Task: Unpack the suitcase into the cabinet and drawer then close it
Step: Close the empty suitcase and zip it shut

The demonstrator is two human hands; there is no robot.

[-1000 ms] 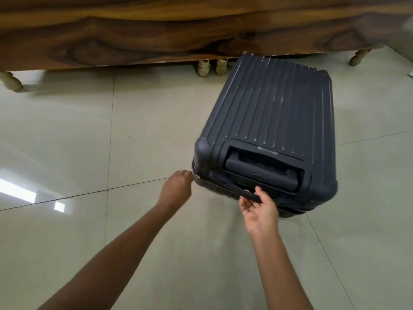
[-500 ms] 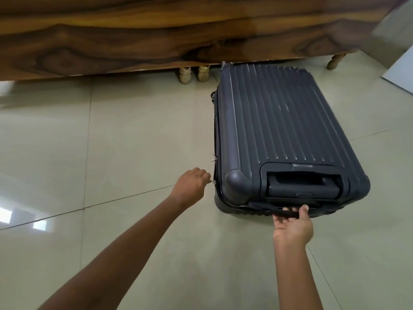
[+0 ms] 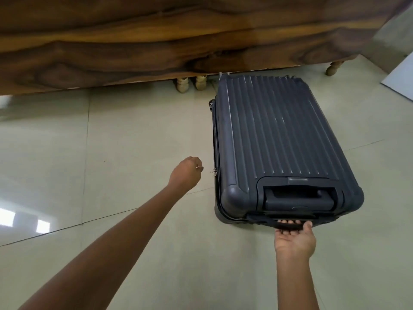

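Head view looks down at a dark grey ribbed suitcase [image 3: 279, 135] lying flat on the pale tiled floor [image 3: 134, 142], its lid down and the two shells together. Its far end sits just in front of a long wooden furniture piece [image 3: 156, 52] that stands on short turned legs [image 3: 190, 83]; one wheel [image 3: 211, 103] shows at the far left corner. The recessed pull handle [image 3: 295, 198] is sunk into the near end of the top shell. Below it, on the near end face, the right hand [image 3: 295, 240] grips the carry handle [image 3: 288, 225], fingers curled up behind the strap and thumb at its right end. The left hand [image 3: 185, 173] hangs just beside the suitcase's left edge, fingers loosely curled and holding nothing, a small gap away from the metal zipper pulls [image 3: 214, 172] that dangle from the side seam. A white panel [image 3: 402, 79] leans at the far right.
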